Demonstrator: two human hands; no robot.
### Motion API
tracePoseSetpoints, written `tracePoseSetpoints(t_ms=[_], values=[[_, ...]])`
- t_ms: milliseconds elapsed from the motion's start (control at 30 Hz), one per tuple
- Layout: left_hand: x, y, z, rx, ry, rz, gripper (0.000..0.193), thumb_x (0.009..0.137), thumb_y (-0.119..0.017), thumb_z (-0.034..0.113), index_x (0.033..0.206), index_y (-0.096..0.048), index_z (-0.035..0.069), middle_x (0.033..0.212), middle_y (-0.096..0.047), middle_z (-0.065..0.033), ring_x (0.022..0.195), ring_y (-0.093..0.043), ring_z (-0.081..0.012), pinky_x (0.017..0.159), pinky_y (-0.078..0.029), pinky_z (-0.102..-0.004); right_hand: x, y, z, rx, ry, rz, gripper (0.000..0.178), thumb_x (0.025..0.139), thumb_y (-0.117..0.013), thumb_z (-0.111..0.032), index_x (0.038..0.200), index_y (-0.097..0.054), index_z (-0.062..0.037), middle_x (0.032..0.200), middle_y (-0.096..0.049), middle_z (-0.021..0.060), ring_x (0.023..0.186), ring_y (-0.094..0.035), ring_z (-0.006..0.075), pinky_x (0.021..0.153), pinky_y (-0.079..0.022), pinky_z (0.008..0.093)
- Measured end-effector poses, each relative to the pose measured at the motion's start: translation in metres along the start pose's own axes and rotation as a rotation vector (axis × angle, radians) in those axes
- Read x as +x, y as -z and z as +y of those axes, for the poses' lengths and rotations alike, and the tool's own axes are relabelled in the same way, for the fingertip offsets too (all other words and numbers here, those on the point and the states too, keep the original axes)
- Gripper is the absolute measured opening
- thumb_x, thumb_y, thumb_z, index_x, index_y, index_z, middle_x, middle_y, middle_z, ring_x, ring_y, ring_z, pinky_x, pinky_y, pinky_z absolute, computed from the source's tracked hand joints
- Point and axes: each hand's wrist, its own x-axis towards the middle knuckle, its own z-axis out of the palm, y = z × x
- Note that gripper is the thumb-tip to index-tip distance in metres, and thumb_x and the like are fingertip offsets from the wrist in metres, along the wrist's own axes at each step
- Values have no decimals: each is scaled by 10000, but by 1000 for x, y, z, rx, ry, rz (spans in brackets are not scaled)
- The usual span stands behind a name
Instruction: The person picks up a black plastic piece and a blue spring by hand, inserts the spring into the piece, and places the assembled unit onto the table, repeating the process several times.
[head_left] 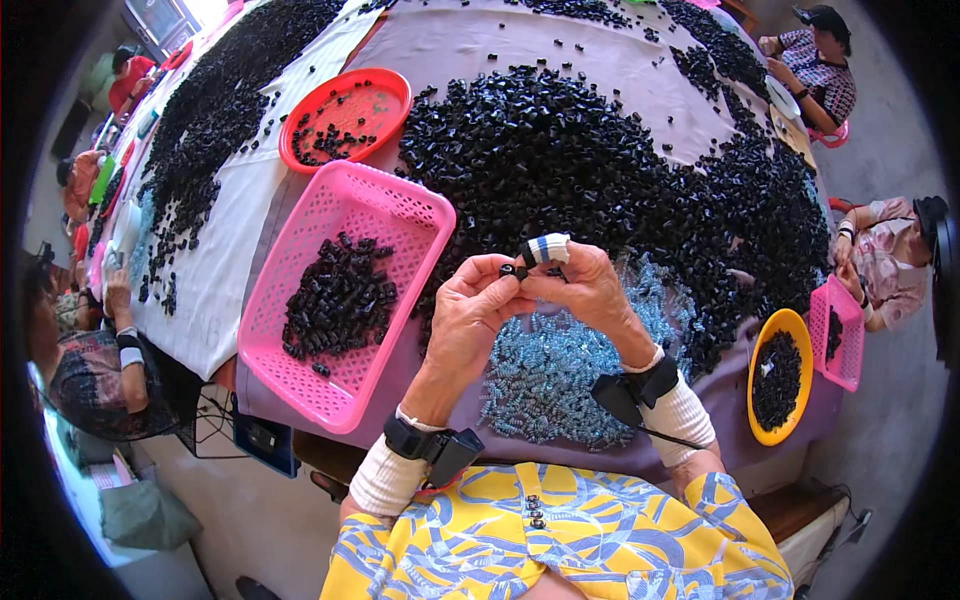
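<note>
Pinching a black part [509, 270] with left hand [474, 303] and right hand [582, 285] together. Hovering above pale blue pieces [555, 385], near a pink basket [345, 208].

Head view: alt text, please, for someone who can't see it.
A person's left hand and right hand pinch a small black part between them. Below lies a pale-blue pile, beyond them a larger black heap, and at left a pink basket holding black parts. Other people flank the scene.
</note>
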Motion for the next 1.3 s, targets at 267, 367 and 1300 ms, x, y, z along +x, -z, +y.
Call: tracePoseSetpoints(t_ms=[267, 367, 1300], values=[[0, -6, -2, 48, -38, 17, 170, 857, -577, 21, 1022, -543, 0, 953, -625, -101, 819, -638, -175, 726, -554, -312, -5, 3, -11, -34, -38, 6, 196, 777, -701, -107, 940, -619, -35, 755, -599, -5, 688, -532, 35, 580, -454, 203], [-1, -9, -4, 162, -124, 66, 160, 839, -601, 12, 993, -556, -1, 913, -626, -75, 777, -627, -139, 703, -541, -272, -5, 1, -15, -114, 21, 37, 193, 776, -693, -125, 920, -613, -25, 767, -623, 56, 688, -589, 108, 578, -469, 256], [-3, -6, -3, 406, -159, 117, 250, 838, -601, -4, 1085, -601, -41, 890, -666, -86, 749, -626, -99, 683, -522, -216, 6, -1, -33, -966, 569, -47, 111, 713, -625, -42, 785, -543, -18, 693, -550, 86, 686, -554, 247, 788, -401, 396]])
